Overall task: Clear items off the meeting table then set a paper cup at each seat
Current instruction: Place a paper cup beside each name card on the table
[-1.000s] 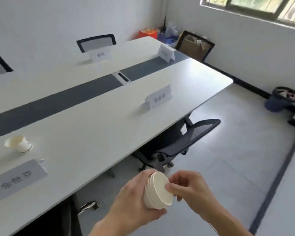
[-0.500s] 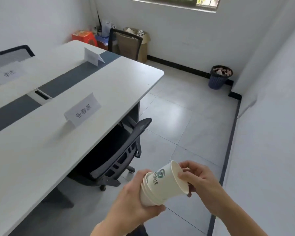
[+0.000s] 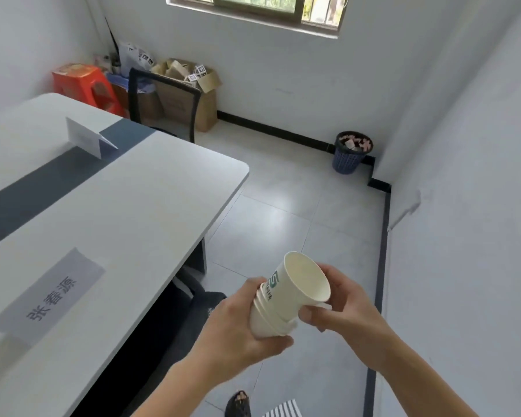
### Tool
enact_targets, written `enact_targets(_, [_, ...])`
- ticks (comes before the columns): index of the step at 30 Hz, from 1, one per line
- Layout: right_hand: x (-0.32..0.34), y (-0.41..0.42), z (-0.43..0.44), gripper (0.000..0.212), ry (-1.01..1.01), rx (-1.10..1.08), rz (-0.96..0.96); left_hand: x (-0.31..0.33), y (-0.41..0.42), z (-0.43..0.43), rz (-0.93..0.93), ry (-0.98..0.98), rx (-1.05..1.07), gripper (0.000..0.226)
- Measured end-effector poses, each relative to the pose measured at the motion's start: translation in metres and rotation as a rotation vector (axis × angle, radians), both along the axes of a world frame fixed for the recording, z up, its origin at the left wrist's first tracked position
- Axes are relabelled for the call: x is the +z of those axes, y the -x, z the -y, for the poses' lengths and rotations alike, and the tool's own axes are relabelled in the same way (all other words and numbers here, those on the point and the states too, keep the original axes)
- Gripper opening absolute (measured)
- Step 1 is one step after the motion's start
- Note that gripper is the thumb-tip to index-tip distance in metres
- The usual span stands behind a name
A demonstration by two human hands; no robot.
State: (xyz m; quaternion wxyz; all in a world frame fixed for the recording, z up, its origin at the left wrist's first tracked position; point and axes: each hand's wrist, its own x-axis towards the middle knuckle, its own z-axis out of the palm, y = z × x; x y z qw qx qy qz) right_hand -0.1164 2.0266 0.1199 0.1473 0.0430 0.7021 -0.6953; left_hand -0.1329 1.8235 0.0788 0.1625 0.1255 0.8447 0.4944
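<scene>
Head: chair (image 3: 194,319) half under table (image 3: 139,218)

Left grip (image 3: 238,335) is covering the base of the cup stack (image 3: 271,317); cup count unresolvable. Worktop (image 3: 151,206) is running off the left and bottom edges, hiding most of the chair (image 3: 202,305). Print on the far name card (image 3: 83,139) is blurring out. Shoe (image 3: 238,404) is being cropped at the bottom edge.

The desk (image 3: 151,212) fills your left, one name card (image 3: 48,296) near you on it and a second name card (image 3: 83,139) farther along, with a chair (image 3: 193,314) tucked under its right edge. Right of that edge, over the floor, your left hand (image 3: 238,332) and right hand (image 3: 346,311) hold the cup stack (image 3: 271,314) between them. Past the far end stands a second chair (image 3: 163,103), boxes (image 3: 193,94) behind it, a bin (image 3: 351,153) far right.
</scene>
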Motion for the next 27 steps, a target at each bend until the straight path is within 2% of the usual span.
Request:
enact_targets(6, [-0.014, 0.1, -0.013, 0.046, 0.033, 0.005, 0.031, 0.001, 0.08, -0.016, 0.036, 0.003, 0.017, 0.064])
enact_targets(13, [-0.045, 0.256, -0.054, 0.057, 0.154, 0.039, 0.083, -0.019, 0.182, -0.044, 0.07, 0.051, 0.299, 0.065])
enact_targets(19, [-0.049, 0.386, -0.067, 0.062, 0.081, 0.277, 0.067, -0.012, 0.25, -0.073, 0.127, 0.048, 0.596, 0.07])
enact_targets(27, [-0.076, 0.478, 0.014, 0.059, -0.055, 0.673, -0.027, -0.016, 0.253, -0.056, 0.223, -0.038, 1.068, 0.068])
